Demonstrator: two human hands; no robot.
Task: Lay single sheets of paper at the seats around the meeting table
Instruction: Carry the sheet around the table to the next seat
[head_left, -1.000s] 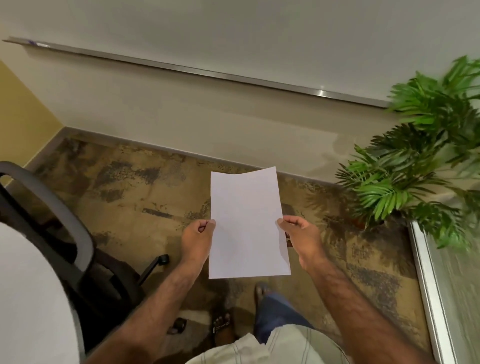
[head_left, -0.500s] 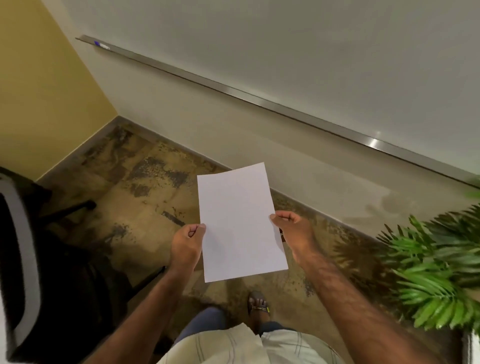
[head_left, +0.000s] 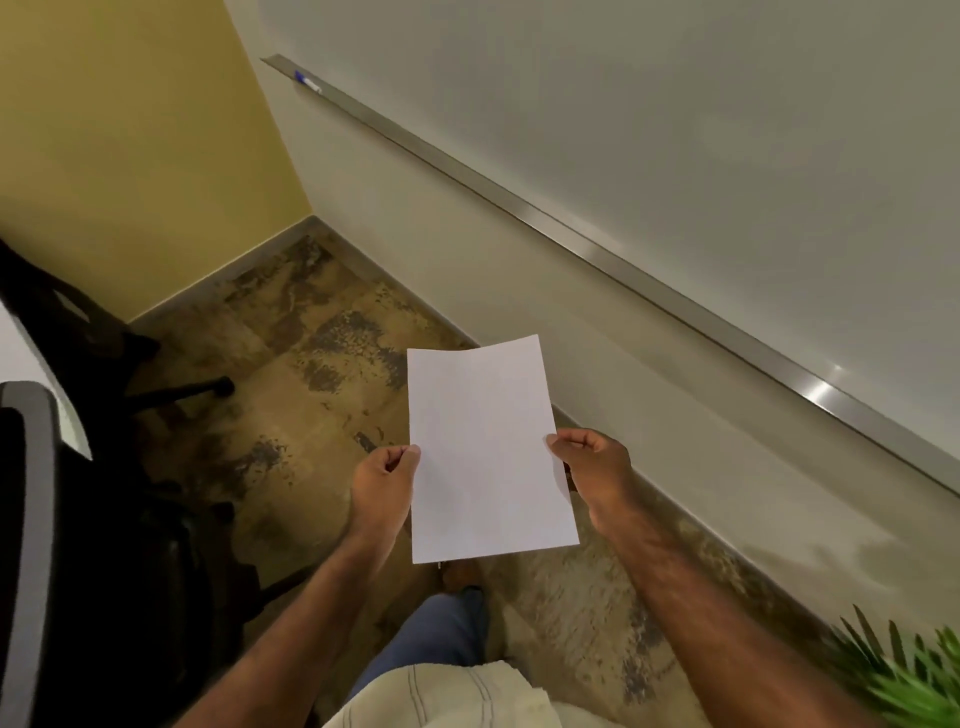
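I hold white paper (head_left: 485, 452) in front of me over the floor; I cannot tell whether it is one sheet or more. My left hand (head_left: 382, 486) pinches its left edge and my right hand (head_left: 592, 467) pinches its right edge. The paper is blank and nearly flat. A sliver of the white meeting table (head_left: 36, 379) shows at the far left edge, behind a black office chair (head_left: 98, 545) with a grey frame.
A second black chair (head_left: 78, 332) stands further back on the left. A whiteboard with a metal tray (head_left: 597, 249) runs along the wall ahead; a blue marker (head_left: 307, 81) lies on it. A green plant (head_left: 904, 675) is at the bottom right. Patterned floor (head_left: 291, 395) lies ahead.
The view has swung left: the plant has slid to the bottom right corner and the yellow wall and chairs have come in. Both hands keep the same hold on the paper.
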